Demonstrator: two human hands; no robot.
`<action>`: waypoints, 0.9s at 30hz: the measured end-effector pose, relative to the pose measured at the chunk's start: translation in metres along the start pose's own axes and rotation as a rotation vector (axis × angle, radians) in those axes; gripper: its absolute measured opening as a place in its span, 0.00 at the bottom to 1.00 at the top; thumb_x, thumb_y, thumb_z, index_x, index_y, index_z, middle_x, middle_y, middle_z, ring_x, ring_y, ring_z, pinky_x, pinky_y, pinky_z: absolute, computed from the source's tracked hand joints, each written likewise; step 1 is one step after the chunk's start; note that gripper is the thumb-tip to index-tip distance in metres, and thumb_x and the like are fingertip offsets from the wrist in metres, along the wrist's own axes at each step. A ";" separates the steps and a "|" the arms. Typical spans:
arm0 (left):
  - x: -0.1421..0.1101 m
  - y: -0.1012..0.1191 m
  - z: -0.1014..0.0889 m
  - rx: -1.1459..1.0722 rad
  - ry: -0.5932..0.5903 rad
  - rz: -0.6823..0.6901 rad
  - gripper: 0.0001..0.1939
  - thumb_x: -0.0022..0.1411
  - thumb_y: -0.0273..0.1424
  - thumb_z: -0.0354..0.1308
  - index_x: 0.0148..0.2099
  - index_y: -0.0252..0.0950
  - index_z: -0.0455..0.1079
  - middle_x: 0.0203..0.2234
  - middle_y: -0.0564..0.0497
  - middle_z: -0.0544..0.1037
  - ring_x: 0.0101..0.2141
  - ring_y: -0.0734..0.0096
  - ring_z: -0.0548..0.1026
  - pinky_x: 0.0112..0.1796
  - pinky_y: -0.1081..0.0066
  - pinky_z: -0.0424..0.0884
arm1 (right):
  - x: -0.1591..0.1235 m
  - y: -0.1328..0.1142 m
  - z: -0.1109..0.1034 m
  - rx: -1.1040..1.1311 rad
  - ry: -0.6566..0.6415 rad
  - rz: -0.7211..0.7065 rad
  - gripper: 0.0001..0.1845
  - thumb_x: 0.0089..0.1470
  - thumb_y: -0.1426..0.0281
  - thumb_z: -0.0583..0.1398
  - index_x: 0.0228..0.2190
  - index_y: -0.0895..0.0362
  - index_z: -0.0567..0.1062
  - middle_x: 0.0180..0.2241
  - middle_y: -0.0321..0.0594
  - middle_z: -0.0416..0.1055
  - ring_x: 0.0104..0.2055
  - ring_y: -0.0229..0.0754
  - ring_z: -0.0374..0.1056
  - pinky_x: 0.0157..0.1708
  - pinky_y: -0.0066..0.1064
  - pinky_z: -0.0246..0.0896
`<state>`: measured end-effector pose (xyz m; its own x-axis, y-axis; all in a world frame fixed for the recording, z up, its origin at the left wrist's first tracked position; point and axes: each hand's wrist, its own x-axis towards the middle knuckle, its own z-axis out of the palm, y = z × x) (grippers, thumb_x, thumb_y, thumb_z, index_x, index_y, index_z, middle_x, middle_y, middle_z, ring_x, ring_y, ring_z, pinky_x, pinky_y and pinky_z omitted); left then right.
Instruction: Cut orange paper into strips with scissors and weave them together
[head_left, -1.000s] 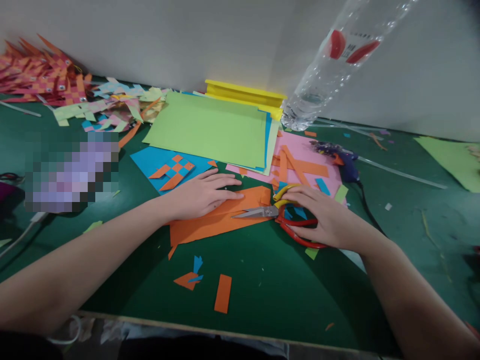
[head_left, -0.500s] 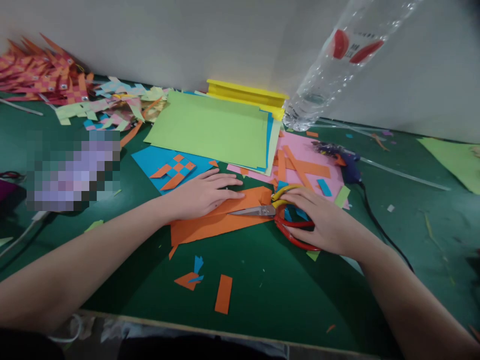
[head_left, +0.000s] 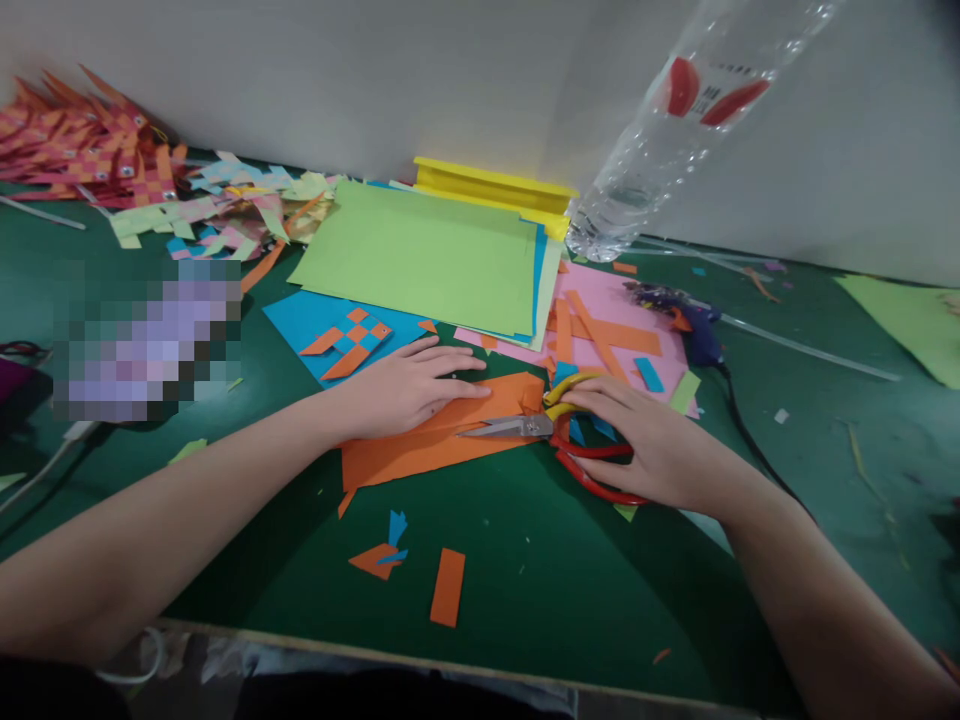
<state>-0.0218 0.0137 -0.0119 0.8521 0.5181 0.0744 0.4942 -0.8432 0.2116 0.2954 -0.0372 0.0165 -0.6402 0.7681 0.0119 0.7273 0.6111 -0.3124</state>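
My left hand (head_left: 420, 390) lies flat on a sheet of orange paper (head_left: 405, 455), fingers stretched toward the right. A pair of scissors (head_left: 525, 427) with one yellow and one red handle rests over the paper's right part, its blades pointing left. My right hand (head_left: 637, 435) holds the scissors by the handles; the blades look nearly closed. Beyond my left wrist, a woven orange and blue paper fish (head_left: 351, 342) lies on blue paper (head_left: 292, 325). Orange strips (head_left: 592, 335) lie on pink paper (head_left: 671, 345) beyond my right hand.
Green sheets (head_left: 420, 255) are stacked behind my hands, before a yellow holder (head_left: 495, 185). A plastic bottle (head_left: 637, 180) leans at the wall. A glue gun (head_left: 697, 330) with a black cord lies right. Woven paper pieces (head_left: 97, 150) pile up far left. Scraps (head_left: 448, 587) lie near the front edge.
My right hand and the scissors have shifted very slightly right and toward me. My left hand and the orange paper stay in place.
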 end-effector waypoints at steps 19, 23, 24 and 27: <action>0.001 0.006 0.002 -0.020 -0.013 -0.046 0.24 0.71 0.24 0.42 0.64 0.46 0.63 0.66 0.51 0.60 0.66 0.64 0.55 0.65 0.50 0.45 | -0.001 0.001 0.006 0.017 -0.003 0.037 0.23 0.55 0.62 0.60 0.52 0.53 0.67 0.54 0.50 0.68 0.56 0.54 0.67 0.53 0.52 0.67; 0.000 0.005 0.003 -0.016 -0.004 -0.046 0.23 0.71 0.24 0.43 0.64 0.47 0.63 0.66 0.51 0.60 0.66 0.64 0.55 0.65 0.49 0.46 | -0.001 0.000 0.005 0.015 0.002 0.036 0.23 0.56 0.61 0.59 0.52 0.53 0.68 0.54 0.50 0.68 0.56 0.55 0.67 0.53 0.52 0.67; 0.000 0.005 0.004 -0.016 0.000 -0.045 0.24 0.71 0.24 0.43 0.64 0.47 0.63 0.66 0.51 0.60 0.66 0.64 0.56 0.65 0.50 0.46 | -0.001 0.000 0.005 0.016 0.005 0.035 0.22 0.56 0.61 0.59 0.52 0.53 0.69 0.55 0.50 0.68 0.56 0.55 0.68 0.53 0.52 0.67; 0.000 0.006 0.003 -0.016 0.004 -0.046 0.24 0.71 0.24 0.43 0.63 0.47 0.63 0.66 0.51 0.60 0.66 0.64 0.56 0.65 0.50 0.46 | -0.001 0.000 0.005 0.021 0.016 0.031 0.22 0.55 0.62 0.60 0.51 0.52 0.70 0.54 0.49 0.69 0.55 0.55 0.68 0.52 0.51 0.68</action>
<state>-0.0182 0.0087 -0.0141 0.8276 0.5573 0.0678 0.5304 -0.8157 0.2310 0.2944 -0.0387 0.0123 -0.6134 0.7896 0.0172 0.7412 0.5830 -0.3327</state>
